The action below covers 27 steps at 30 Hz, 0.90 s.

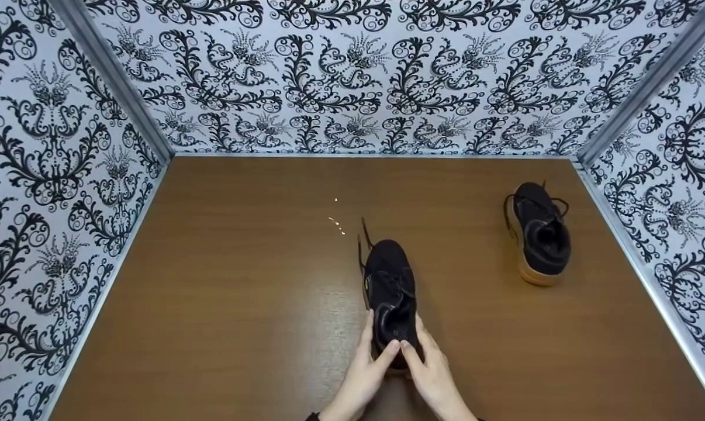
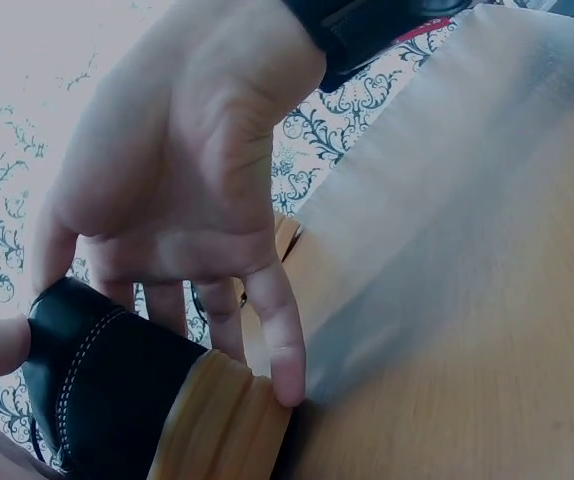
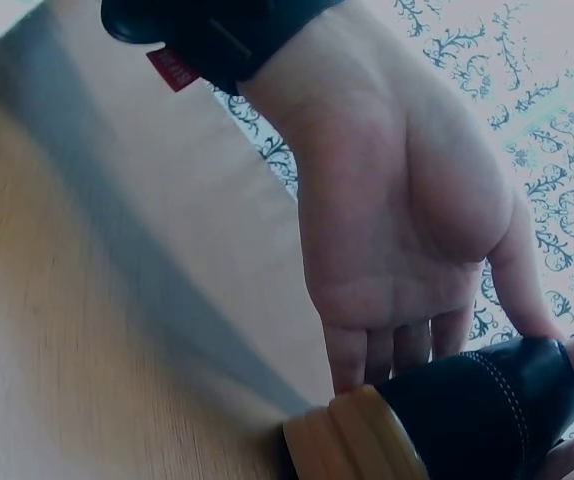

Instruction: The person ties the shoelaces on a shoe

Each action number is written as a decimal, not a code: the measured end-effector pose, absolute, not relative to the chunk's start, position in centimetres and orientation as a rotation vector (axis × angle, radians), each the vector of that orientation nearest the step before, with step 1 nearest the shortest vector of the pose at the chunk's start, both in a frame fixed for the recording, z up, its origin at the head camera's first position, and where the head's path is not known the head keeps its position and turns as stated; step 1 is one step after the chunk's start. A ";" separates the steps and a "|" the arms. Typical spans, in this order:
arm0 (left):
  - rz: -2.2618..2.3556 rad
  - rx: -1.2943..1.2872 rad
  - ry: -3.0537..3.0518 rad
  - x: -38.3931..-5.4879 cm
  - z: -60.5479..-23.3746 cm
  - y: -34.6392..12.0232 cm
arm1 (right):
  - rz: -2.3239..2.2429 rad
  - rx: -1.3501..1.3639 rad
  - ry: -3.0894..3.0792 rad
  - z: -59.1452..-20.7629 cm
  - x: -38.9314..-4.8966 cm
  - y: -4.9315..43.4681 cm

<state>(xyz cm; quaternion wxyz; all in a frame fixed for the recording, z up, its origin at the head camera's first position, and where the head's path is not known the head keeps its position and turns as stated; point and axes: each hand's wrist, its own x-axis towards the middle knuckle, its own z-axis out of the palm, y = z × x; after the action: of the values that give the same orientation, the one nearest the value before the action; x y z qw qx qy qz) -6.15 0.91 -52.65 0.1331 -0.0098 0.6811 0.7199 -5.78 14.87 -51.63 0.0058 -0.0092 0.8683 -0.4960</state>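
Note:
A black lace-up shoe (image 1: pixel 389 263) with a tan sole stands at the front middle of the table, toe pointing away and laces loose to its left. Both hands grip its heel end. My left hand (image 1: pixel 361 365) has its thumb on the heel collar and its fingers along the left side. From the right, my right hand (image 1: pixel 434 371) mirrors this, the two thumbs close together at the collar. In the left wrist view, one fingertip of the left hand (image 2: pixel 182 180) reaches the tan sole (image 2: pixel 229 415). White stitching runs down the black heel (image 3: pixel 467 415) in the right wrist view.
A matching black shoe (image 1: pixel 541 234) with a tan sole stands at the right of the brown table (image 1: pixel 241 280), toe also away. Small bright specks (image 1: pixel 337 224) show left of the held shoe's laces. Patterned black-and-white walls (image 1: pixel 352 76) with metal edging enclose the back and sides.

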 end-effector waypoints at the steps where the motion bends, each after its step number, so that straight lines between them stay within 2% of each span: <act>1: 2.087 -0.030 1.977 -6.1 -52.7 0.9 | -1.549 -0.024 2.725 -51.7 -5.8 14.9; 15: 1.952 -0.010 2.108 -6.9 -52.1 -0.3 | -1.429 -0.053 2.851 -51.5 -6.2 16.1; 21: 1.995 -0.048 2.206 -8.9 -50.7 -1.8 | -1.426 -0.192 3.031 -50.8 -9.1 18.0; 27: 1.945 0.158 2.438 -12.3 -50.2 -1.8 | -1.493 -0.339 3.130 -50.2 -12.7 18.9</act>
<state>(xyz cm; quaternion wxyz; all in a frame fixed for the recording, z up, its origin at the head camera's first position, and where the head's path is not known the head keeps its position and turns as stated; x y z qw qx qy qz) -12.34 -1.76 -50.18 0.0094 0.0507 0.7806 0.6229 -12.70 18.85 -50.24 -0.1705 -0.0958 0.8851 -0.4223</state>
